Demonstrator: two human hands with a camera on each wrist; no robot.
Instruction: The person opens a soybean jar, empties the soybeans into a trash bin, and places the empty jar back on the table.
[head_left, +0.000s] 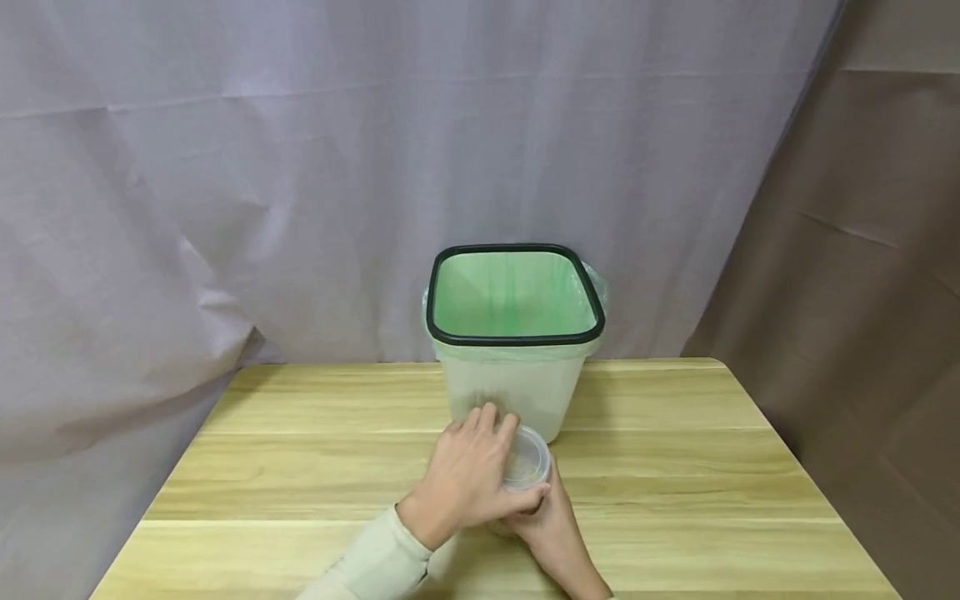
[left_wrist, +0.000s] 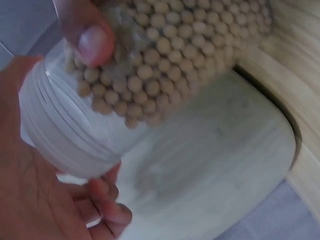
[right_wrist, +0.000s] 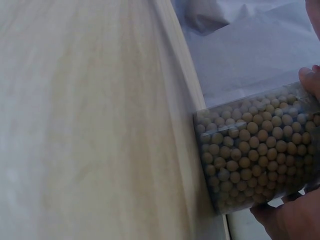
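No readable writing or brand on anything here, jar's got no label at all.

The clear jar [head_left: 522,467] sits on the wooden table [head_left: 675,483], right in front of the bin [head_left: 514,333], about mid-table. It's packed w/ small round beige beans [right_wrist: 250,150], prob soybeans but can't say for sure. Left hand [head_left: 468,483] is curled over the translucent screw lid [left_wrist: 65,130], fingers wrapped round its rim. Right hand [head_left: 551,521] grips the jar body from below/behind, thumb pressed on the side in the left wrist view.

Hard to see: from the head cam most of the jar is covered by both hands, only part of the lid shows. Wrist views are blurry & cut the jar off at the edges, so whether the lid is fully seated is unclear.

Bin is white-ish w/ a black rim & a green liner inside. Table is light wood w/ plank grain. Behind it a wrinkled pale grey-lilac cloth backdrop [head_left: 300,167], brownish sheet [head_left: 862,250] off to the right.
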